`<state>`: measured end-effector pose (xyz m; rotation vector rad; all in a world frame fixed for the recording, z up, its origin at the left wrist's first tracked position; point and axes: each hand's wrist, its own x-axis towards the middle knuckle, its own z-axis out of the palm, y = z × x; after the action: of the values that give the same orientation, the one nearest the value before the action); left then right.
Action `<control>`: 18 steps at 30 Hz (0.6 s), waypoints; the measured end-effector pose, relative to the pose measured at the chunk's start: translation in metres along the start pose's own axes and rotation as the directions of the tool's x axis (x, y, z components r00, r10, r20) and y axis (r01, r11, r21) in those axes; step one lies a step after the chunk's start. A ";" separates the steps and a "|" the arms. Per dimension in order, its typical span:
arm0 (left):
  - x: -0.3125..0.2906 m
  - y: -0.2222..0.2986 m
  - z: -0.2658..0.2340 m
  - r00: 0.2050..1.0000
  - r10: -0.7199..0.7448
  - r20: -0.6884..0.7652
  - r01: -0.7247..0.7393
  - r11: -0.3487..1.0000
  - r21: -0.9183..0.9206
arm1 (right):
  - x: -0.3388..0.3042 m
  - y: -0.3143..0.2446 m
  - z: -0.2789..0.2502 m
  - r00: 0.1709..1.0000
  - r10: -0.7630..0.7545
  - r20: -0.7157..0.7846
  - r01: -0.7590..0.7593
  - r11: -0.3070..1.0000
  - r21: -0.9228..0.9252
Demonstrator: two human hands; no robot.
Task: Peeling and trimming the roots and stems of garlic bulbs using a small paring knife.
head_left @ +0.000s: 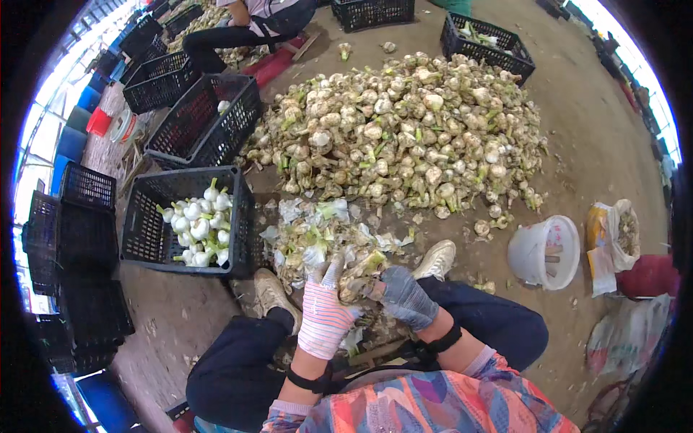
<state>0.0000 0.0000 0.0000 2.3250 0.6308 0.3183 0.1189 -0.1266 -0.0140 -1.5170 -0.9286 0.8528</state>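
Between my knees, my left hand point(330, 310), in a white glove with pink stripes, is closed around the near side of a dirty garlic bulb point(354, 287) with its stem pointing away. My right hand point(408, 297), in a dark grey glove, is closed against the bulb's right side. Its fingertips are partly hidden, and I cannot make out what they grip. Just beyond both hands lies a heap of peeled garlic skins and leaf scraps point(307, 242). To the left, clean white garlic bulbs point(202, 225) lie in a black plastic crate point(148, 245).
A large pile of unpeeled garlic point(404, 137) rises ahead. Behind the near crate stands another black crate point(206, 115); stacked crates point(86, 252) line the left. At right are a white bucket point(538, 252) and a sack point(622, 234). Another person point(253, 32) sits at the far left.
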 end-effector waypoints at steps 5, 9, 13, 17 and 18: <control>-0.015 -0.004 0.000 0.997 -0.007 0.083 0.008 1.000 -0.006 | -0.017 -0.004 -0.008 0.996 0.074 0.058 -0.083 0.980 0.180; -0.023 -0.012 0.002 0.964 -0.205 0.170 0.265 0.715 -0.647 | -0.024 0.010 0.001 0.992 0.120 -0.026 -0.117 0.990 0.076; -0.026 -0.003 -0.020 0.810 -0.178 0.559 0.563 -0.034 -0.826 | -0.025 0.029 0.017 0.968 0.206 -0.144 -0.192 0.976 0.105; -0.026 -0.006 -0.006 0.824 -0.455 0.338 0.489 0.270 -0.829 | -0.021 0.023 0.018 0.981 0.144 -0.131 -0.045 0.822 0.568; -0.026 -0.011 -0.002 0.831 -0.430 0.353 0.469 0.201 -0.860 | -0.019 0.031 0.019 0.983 0.077 -0.165 0.005 0.896 0.443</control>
<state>-0.0265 -0.0056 -0.0070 0.9197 0.7979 0.2453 0.0970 -0.1385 -0.0467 -1.1903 -0.5271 0.8691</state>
